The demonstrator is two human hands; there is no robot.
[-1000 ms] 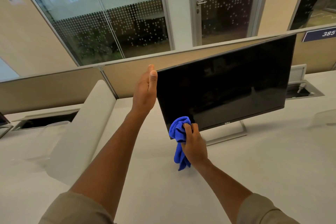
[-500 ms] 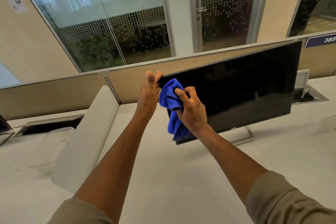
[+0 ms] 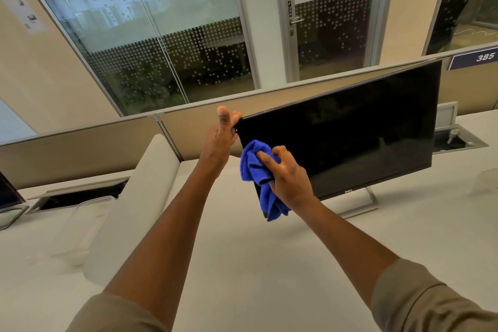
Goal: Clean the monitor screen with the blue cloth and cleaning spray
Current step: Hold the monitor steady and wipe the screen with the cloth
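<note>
So your right hand (image 3: 288,175) with the blue cloth (image 3: 257,167) bunched in its fingers went from the monitor's (image 3: 350,129) bottom corner up to the top a moment ago, and now it's slid back down to mid-height along the left edge of the screen, center of frame. Your left hand (image 3: 221,137) still grips the top left corner, thumb up, steadying it on the counter (image 3: 242,264). Looks like up-and-down strokes; most of the screen to the right seems untouched. No spray bottle in view.
</note>
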